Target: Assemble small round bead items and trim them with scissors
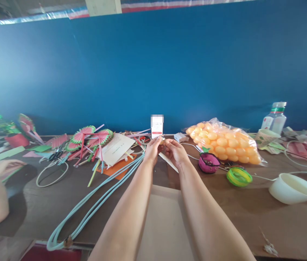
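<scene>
Both of my hands meet over the middle of the table, just in front of an upright phone [157, 127] with a lit screen. The fingers of my left hand [152, 149] are pinched together, and those of my right hand [174, 150] pinch close beside them. Between the fingertips is a small pale, shiny thing [162, 139], too small to name. Under my right hand a white strip [169, 162] lies slanting on the table. To the left of my left forearm runs a bundle of light blue cords [96, 197].
At left lie pink-and-green paper fans [83, 134], scissors [55, 155] and papers [117, 148]; another person's hand [5, 168] is there. On the right are a bag of orange balls [224, 143], a purple pouch [208, 162], a yellow-green roll [239, 177], a white bowl [284, 190] and a bottle [278, 117].
</scene>
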`<state>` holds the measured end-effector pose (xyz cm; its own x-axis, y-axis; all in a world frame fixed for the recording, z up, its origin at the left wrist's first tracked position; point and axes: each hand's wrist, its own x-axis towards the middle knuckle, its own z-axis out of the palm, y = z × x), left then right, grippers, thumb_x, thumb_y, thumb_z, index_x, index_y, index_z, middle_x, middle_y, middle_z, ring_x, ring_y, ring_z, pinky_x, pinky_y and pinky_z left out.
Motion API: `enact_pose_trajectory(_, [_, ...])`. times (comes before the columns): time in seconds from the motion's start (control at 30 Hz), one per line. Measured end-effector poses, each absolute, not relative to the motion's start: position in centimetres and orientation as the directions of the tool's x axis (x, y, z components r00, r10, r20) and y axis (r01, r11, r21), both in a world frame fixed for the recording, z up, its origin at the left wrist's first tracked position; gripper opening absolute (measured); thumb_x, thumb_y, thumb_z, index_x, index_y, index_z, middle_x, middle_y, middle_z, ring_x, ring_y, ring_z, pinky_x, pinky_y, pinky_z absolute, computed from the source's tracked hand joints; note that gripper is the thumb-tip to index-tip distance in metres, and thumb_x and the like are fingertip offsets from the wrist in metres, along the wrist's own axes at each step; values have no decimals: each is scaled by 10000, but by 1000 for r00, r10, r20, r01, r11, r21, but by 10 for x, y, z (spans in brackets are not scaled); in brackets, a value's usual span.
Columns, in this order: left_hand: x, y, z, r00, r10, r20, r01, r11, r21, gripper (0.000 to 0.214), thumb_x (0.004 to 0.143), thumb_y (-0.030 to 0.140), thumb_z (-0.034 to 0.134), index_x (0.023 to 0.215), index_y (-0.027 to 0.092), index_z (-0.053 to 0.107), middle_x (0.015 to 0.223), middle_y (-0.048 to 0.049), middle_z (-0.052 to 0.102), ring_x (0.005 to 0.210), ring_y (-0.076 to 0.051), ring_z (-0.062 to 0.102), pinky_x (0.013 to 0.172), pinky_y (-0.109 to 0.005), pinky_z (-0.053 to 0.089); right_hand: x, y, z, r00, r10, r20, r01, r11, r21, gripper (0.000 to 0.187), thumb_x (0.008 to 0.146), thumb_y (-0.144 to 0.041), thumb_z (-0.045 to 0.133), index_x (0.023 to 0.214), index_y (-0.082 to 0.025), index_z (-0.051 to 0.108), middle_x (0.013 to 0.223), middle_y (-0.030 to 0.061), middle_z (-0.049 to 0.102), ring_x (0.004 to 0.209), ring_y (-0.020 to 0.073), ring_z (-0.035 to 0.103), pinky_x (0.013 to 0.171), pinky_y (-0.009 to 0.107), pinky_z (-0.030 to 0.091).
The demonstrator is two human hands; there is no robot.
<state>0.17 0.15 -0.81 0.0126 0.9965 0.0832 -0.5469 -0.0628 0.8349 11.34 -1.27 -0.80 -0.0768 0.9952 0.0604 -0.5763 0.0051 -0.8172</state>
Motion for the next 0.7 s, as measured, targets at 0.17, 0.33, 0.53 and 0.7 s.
enact_pose_trajectory(0.17, [2, 1, -7, 11, 997, 76, -543, -58, 838, 406, 666, 455, 845, 870, 127, 721, 720, -30, 663, 591, -93, 562, 576, -219, 439, 114, -13, -8, -95, 993, 63, -586, -5, -810, 434, 504, -387, 944, 720, -192, 623, 556, -64, 505, 531, 53, 426, 473, 173, 351])
enact_pose_trajectory(0.33, [3, 0, -7, 8, 998, 60, -549, -46, 835, 383, 689, 430, 831, 898, 128, 722, 707, -28, 657, 578, -93, 566, 566, -217, 436, 114, -15, -6, -112, 992, 59, -611, -22, -791, 441, 476, -361, 957, 688, -185, 613, 601, -54, 533, 540, 51, 424, 455, 163, 349])
enact_pose_trajectory(0.53, [3, 0, -6, 9, 999, 47, -569, -33, 822, 372, 691, 416, 835, 900, 129, 727, 694, -24, 657, 574, -89, 567, 563, -209, 444, 115, -14, -7, -136, 988, 70, -632, -32, -775, 400, 516, -325, 940, 697, -185, 613, 650, -42, 571, 539, 46, 431, 446, 160, 346])
enact_pose_trajectory(0.7, [3, -2, -3, 20, 999, 50, -576, -29, 817, 373, 684, 412, 842, 896, 127, 729, 684, -19, 655, 574, -84, 563, 558, -200, 443, 116, -14, -6, -151, 986, 72, -641, -42, -767, 409, 510, -320, 948, 705, -183, 616, 658, -43, 584, 534, 40, 430, 444, 152, 349])
